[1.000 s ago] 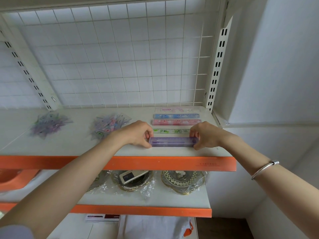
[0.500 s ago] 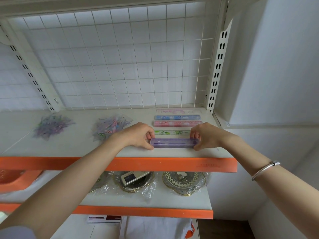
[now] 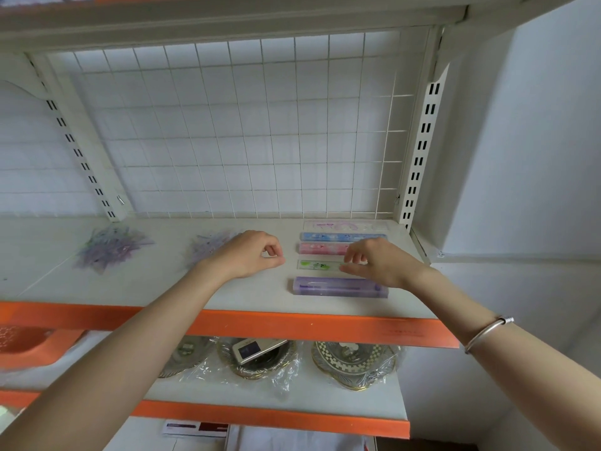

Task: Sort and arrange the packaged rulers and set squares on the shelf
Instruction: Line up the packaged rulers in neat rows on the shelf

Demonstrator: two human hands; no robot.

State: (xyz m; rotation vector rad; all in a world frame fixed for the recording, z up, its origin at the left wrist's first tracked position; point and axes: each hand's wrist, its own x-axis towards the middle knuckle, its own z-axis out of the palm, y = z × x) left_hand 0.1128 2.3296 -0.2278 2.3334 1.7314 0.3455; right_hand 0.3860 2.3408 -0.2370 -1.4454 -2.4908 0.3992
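Purple ruler pack (image 3: 340,287) lying flat on shelf (image 3: 162,288) near front edge, at 6 o'clock from green ruler pack (image 3: 320,264). Left hand (image 3: 248,255) hovering at 9 o'clock of the packs, right hand (image 3: 382,265) hovering over green pack's right end; both loosely curled, gripping nothing.

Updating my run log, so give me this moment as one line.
left hand: empty, above shelf | right hand: empty, over green ruler | purple case: flat, frontmost, ungripped
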